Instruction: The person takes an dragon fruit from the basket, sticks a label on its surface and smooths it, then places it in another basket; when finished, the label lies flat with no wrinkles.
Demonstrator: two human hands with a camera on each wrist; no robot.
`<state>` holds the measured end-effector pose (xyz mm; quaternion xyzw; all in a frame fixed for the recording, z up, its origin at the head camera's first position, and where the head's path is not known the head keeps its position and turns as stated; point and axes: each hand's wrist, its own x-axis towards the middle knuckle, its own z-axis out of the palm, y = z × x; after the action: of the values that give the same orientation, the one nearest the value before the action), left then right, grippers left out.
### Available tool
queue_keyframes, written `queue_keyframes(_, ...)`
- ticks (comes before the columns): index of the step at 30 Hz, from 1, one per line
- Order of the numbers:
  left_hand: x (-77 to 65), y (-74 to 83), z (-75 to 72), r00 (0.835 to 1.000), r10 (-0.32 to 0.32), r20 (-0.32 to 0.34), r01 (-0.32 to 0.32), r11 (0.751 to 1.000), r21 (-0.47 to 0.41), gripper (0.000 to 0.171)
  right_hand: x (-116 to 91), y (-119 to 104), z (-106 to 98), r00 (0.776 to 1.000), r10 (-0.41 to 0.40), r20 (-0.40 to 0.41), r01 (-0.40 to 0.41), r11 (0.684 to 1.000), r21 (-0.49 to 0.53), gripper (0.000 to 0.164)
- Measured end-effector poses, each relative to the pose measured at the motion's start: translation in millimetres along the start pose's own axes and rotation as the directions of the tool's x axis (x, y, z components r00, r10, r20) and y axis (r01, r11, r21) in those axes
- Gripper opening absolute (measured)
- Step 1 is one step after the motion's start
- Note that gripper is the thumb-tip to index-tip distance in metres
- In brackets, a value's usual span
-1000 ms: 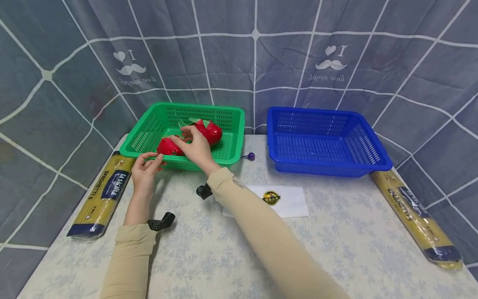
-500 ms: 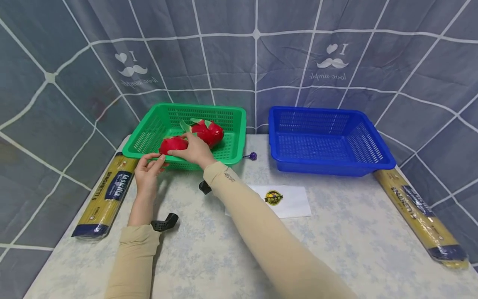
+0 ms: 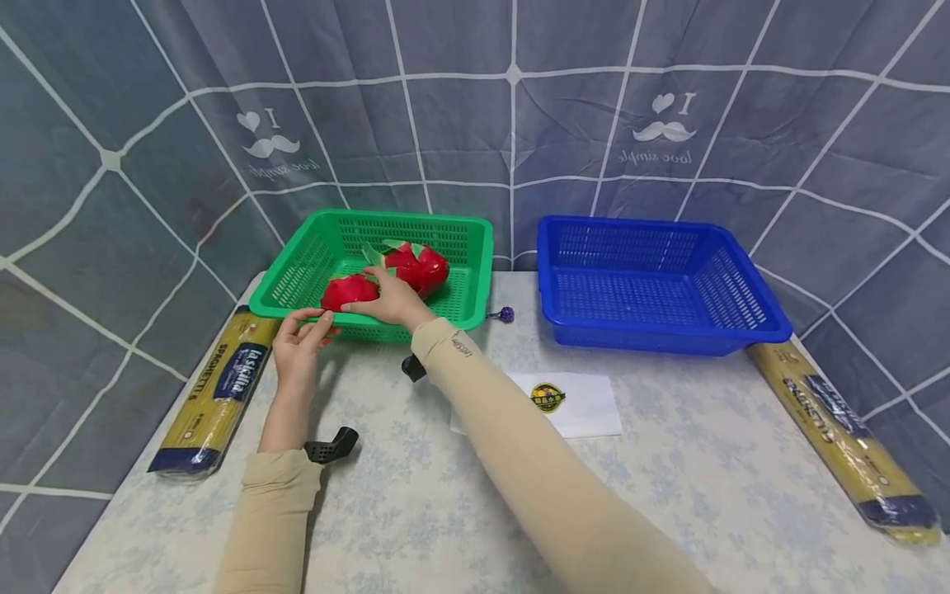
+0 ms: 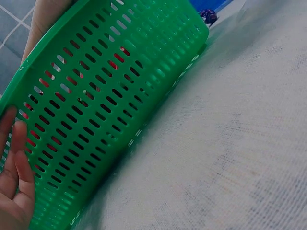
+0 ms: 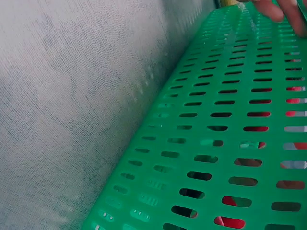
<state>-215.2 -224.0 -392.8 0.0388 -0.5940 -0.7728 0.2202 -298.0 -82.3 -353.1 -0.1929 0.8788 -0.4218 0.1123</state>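
A green plastic basket [image 3: 484, 280] stands at the back left with red, green-leaved dragon fruits in it. My right hand [image 3: 393, 301] reaches over its front rim, thumb and fingers spread round the right end of the front dragon fruit [image 3: 347, 292]. Right behind that hand lies another dragon fruit [image 3: 425, 269]. At the basket's front left, my left hand [image 3: 298, 338] holds the rim between thumb and fingers. In the left wrist view, fingertips [image 4: 20, 134] of that hand lie against the slotted wall, and red fruit shows through the slots.
A blue basket [image 3: 664, 337] stands at the back right. Spaghetti packs lie at the left [image 3: 215, 396] and right [image 3: 846, 437] table edges. Between the baskets is a purple-wrapped lollipop [image 3: 506, 314]. A white sheet with a fruit logo [image 3: 586, 404] lies partly under my right forearm.
My right hand has come down from above the front dragon fruit and closed round its right end. The left hand stays at the basket rim. The whole head view has shifted slightly.
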Motion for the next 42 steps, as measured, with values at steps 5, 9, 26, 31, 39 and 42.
queue_keyframes(5,1.9,-0.3,-1.4,1.000,0.002,0.000,-0.002,1.000,0.008,0.009,3,1,-2,0.998,-0.008,0.057,0.004,0.997,0.072,0.079)
queue_keyframes(9,2.8,-2.0,-2.8,1.000,0.005,0.001,-0.005,1.000,0.008,0.008,5,3,-4,0.996,-0.014,0.094,0.005,0.996,0.088,0.081)
queue_keyframes(26,9.9,-16.7,-8.1,1.000,0.005,0.001,-0.005,1.000,-0.007,0.010,15,12,-8,0.972,-0.019,0.233,-0.019,0.987,0.158,0.086)
queue_keyframes(31,14.2,-22.2,-10.9,1.000,0.007,-0.006,-0.007,1.000,0.000,0.011,18,13,-8,0.976,-0.029,0.217,-0.016,0.979,0.203,0.081)
queue_keyframes(39,12.9,-21.6,-10.9,1.000,-0.001,-0.008,0.001,1.000,0.006,0.012,20,16,-8,0.978,-0.052,0.202,0.009,0.977,0.212,0.077)
queue_keyframes(42,12.3,-20.5,-11.0,1.000,-0.001,-0.009,0.001,1.000,-0.002,0.011,21,18,-6,0.981,-0.059,0.183,0.021,0.979,0.203,0.075)
